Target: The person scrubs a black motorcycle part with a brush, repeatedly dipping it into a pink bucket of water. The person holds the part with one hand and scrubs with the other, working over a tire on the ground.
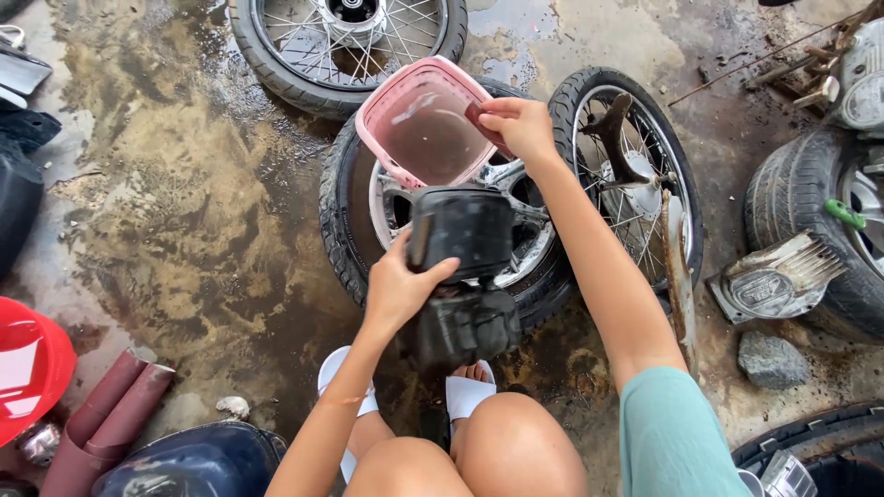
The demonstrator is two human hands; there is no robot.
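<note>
We see our left hand [398,287] closed around the left side of a black plastic part [460,276], the thumb lying across its near edge and the other fingers hidden behind it. The part is a dark, wet, boxy piece; its long axis runs roughly away from us, from just above our knees up toward the tyre, with the wider upper end pointing away and the lower end toward our white sandals [468,391]. It is held in the air over a tyre with a silver cast wheel [354,230] that lies flat on the wet concrete floor [184,184].

Our right hand [520,124] reaches further out, the fingers curled and pinched on a small dark reddish piece [479,115] at the right rim of a pink plastic basin [425,124]. We cannot tell whether the hand grips the rim as well. The basin holds murky brown water and sits tilted on top of the tyre, just beyond the black part, its corners pointing away and toward us.

To the right, a spoked wheel [635,175] leans against the tyre, and a rusty metal bar [679,276] lies by it. Another spoked wheel [345,41] lies at the top. A grey stone [772,359] rests on the floor at right, and a red cover [28,368] and rolls of brown sandpaper [106,419] lie at left.
</note>
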